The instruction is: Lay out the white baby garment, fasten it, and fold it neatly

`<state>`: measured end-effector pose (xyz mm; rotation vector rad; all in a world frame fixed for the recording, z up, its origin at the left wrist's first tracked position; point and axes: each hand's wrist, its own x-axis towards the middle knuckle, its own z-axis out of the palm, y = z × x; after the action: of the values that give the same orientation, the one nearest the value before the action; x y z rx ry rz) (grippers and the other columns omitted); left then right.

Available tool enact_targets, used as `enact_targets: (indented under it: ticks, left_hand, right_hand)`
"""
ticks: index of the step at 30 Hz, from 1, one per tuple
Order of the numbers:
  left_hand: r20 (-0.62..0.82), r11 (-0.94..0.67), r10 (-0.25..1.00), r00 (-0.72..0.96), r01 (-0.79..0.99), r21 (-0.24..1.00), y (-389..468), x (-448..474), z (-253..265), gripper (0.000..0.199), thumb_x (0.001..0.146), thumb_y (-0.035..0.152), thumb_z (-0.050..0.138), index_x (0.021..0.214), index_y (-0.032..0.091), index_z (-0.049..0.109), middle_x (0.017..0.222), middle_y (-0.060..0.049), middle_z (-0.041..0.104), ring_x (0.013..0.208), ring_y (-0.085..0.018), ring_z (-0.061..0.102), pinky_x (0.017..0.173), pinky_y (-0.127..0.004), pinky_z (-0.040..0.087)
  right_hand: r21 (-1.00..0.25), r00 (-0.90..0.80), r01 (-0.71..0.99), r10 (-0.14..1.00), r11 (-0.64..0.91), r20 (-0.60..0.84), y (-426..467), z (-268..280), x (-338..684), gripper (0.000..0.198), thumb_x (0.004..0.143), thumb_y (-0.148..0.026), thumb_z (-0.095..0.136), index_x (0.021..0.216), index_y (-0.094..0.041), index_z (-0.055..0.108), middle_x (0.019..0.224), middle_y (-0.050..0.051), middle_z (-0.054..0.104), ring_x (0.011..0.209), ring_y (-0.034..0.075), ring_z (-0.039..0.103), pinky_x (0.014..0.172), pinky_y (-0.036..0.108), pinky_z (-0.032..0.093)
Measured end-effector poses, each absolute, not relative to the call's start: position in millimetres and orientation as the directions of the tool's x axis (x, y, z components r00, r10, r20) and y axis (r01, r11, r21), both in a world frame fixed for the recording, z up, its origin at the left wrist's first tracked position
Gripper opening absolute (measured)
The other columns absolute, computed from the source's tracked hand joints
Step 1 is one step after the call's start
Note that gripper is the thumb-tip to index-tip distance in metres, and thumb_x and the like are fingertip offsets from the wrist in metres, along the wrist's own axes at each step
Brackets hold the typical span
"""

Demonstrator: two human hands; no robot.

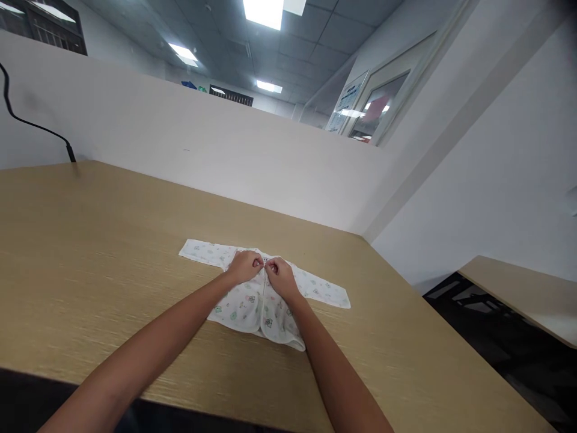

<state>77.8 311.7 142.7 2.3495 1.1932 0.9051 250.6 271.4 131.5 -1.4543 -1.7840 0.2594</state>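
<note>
Printed top (241,310), white with small figures, lies on the table (112,240) between the front and back edges, hem toward the front edge. One sleeve (205,252) extends toward the left edge; the other (325,290) points toward the right edge. Front opening runs roughly down the middle, its lower corners rounded.

Left hand (244,266) and right hand (280,276) meet at the upper end of the opening, fingertips nearly touching. Each appears to pinch cloth between thumb and fingers; whether a fastener sits in the grip cannot be told – too small and partly covered.

Risks, as judged: the two front edges could be held at unequal heights, leaving the panels skewed, since the hands hide the junction. Thin cloth could slip from so narrow a pinch. The right forearm passes over or against the hem corner; if it rests there, it could drag that panel toward the front edge. A hard pull at the neck could ruck up the sleeves.

Writing: no brand or lettering legible on the top; small dark marks at the neckline, nature unclear. Notice (348,101) beyond the table's back edge carries print – unreadable at this size.
</note>
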Motion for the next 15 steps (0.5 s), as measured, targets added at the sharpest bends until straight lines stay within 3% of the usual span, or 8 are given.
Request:
enact_targets:
  ticks: [7, 15]
  left_hand:
    - [0.377, -0.583, 0.811, 0.447, 0.575, 0.574, 311.8, 76.9, 141.5, 0.014, 0.082, 0.025, 0.063, 0.083, 0.021, 0.077, 0.074, -0.001, 0.070, 0.071, -0.016, 0.061, 0.070, -0.027, 0.043]
    - [0.401, -0.607, 0.794, 0.456, 0.561, 0.563, 312.1, 76.3, 139.8, 0.013, 0.081, 0.019, 0.062, 0.083, 0.021, 0.075, 0.078, 0.000, 0.070, 0.072, -0.016, 0.060, 0.070, -0.026, 0.041]
  right_hand:
    - [-0.653, 0.031, 0.695, 0.895, 0.301, 0.445, 271.7, 133.0, 253.7, 0.021, 0.079, -0.028, 0.056, 0.082, -0.019, 0.075, 0.085, 0.006, 0.073, 0.075, 0.019, 0.062, 0.076, 0.031, 0.049]
    - [-0.694, 0.007, 0.646, 0.906, 0.319, 0.423, 268.8, 132.7, 251.4, 0.020, 0.076, -0.028, 0.059, 0.085, -0.020, 0.074, 0.084, 0.004, 0.074, 0.076, 0.019, 0.064, 0.077, 0.031, 0.051]
